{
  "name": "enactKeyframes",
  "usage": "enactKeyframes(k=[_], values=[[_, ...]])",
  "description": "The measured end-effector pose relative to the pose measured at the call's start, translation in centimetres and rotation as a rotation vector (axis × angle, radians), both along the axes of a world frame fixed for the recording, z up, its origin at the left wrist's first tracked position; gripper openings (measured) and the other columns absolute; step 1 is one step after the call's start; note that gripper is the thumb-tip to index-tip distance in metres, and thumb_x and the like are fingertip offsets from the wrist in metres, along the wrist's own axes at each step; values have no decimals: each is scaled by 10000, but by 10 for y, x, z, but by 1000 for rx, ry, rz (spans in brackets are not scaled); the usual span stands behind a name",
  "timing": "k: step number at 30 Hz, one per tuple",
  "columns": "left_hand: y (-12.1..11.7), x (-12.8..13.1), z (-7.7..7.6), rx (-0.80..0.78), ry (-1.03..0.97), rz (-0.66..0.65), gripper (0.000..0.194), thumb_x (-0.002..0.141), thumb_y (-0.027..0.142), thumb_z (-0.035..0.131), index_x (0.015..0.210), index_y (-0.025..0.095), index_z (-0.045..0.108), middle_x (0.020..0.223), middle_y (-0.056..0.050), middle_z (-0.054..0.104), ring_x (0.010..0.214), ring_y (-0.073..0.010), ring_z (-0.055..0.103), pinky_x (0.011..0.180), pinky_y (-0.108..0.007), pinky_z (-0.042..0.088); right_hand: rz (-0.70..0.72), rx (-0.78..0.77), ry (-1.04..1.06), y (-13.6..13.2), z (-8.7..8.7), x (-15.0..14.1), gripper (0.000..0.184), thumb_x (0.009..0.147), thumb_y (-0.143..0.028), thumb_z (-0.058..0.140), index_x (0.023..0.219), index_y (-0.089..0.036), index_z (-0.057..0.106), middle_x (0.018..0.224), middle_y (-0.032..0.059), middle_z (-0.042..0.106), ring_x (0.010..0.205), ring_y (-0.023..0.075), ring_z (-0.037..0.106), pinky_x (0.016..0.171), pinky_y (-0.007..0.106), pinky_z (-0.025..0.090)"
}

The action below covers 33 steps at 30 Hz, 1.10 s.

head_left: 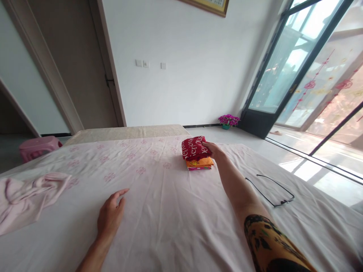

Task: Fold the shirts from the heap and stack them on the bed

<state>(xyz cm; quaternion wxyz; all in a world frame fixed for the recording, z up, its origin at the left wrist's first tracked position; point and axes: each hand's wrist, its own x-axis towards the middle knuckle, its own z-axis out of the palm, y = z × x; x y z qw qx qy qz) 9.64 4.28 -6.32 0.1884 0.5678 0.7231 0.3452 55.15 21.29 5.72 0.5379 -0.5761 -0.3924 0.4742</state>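
My right hand grips the right edge of a folded red cloth with white lettering. The red cloth rests on, or just over, a folded orange cloth; a thin pink-patterned layer shows beneath the orange one. My fingers on the far side of the red cloth are partly hidden. Over the pale, flower-printed sheet, my left hand hovers or lies with thumb and fingers apart, holding nothing. A crumpled pale pink cloth lies farther to its left.
Black-framed glasses lie on the sheet, right of my right forearm. Past the left edge stands a pink plastic stool. A beige-covered surface adjoins the far edge. Purple flowers stand on the floor near the glass door.
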Motion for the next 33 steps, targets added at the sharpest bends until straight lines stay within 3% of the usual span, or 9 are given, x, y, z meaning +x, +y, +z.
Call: enactKeyframes(k=[6,15,21,25,29,33], values=[[0,1,2,17,21,-9,378,863,290,439,1164,274,666,1205,-24,697,991,-211,665,887,-319,493,-11,-47,-97,8,-23,11,18,853,-110,617,846,-115,633,611,52,675,521,154,637,568,274,547],[-1,2,4,5,36,-29,380,867,287,432,1160,270,673,1211,-26,696,1044,-217,658,917,-326,488,39,-61,-381,13,-25,20,139,844,-129,620,963,-95,682,682,55,703,593,157,656,578,247,531],[-1,3,6,1,53,-44,383,873,280,430,1170,256,672,1223,-41,692,1110,-224,633,944,-320,467,-102,-68,-700,6,-19,23,283,839,-228,660,1099,-119,680,957,126,723,907,269,691,773,342,543],[-2,4,9,-2,54,-43,378,871,276,428,1158,261,675,1223,-37,690,1093,-230,637,954,-339,465,-226,14,-933,7,-11,5,422,906,-262,566,1317,-165,572,1365,178,553,1283,325,492,1057,457,382],[-3,3,9,12,65,-59,373,869,272,433,1147,256,682,1214,-38,695,1068,-224,648,940,-330,473,-115,245,-1418,7,-21,-28,462,995,-335,388,1435,-212,456,1501,118,442,1391,298,355,1136,479,264],[-2,3,8,7,87,-67,373,866,270,437,1139,258,690,1206,-35,700,1045,-221,659,919,-326,484,83,365,-1688,0,-50,-37,455,1005,-392,376,1428,-257,472,1523,75,427,1440,295,265,1162,515,199]])
